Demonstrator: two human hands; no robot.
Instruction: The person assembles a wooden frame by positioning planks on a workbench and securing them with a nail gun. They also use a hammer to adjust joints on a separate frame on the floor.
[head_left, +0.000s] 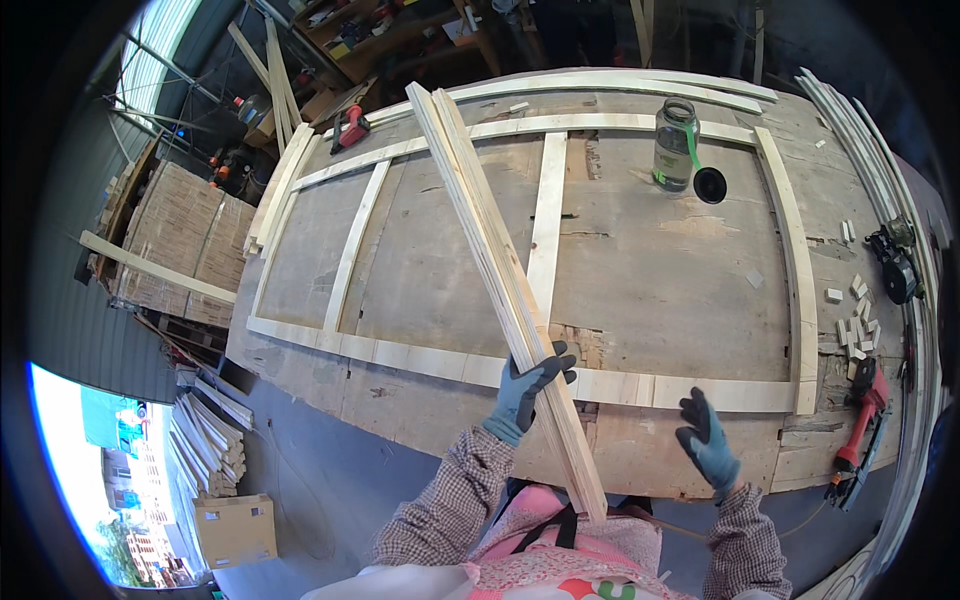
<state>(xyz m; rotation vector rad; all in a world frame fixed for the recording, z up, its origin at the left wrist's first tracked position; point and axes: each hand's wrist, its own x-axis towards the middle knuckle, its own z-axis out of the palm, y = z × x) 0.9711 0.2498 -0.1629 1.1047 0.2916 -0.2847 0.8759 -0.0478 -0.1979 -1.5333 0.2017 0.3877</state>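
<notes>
My left hand (527, 388), in a blue glove with dark fingertips, is closed around a bundle of long pale wooden strips (490, 240). The bundle slants from near my body up and leftward across the table. My right hand (708, 440), gloved the same way, is held out by the table's near edge with its fingers apart and nothing in it. Below the bundle lies a wooden frame (430, 358) of long rails and crosspieces; the strips hide part of it.
On the worn table (660, 290) stands a clear bottle (674, 150) with its dark lid hanging open. A red nail gun (862, 425) and small wood blocks (858, 330) lie at the right. Another red tool (350, 130) sits far left. A cardboard box (235, 530) stands on the floor.
</notes>
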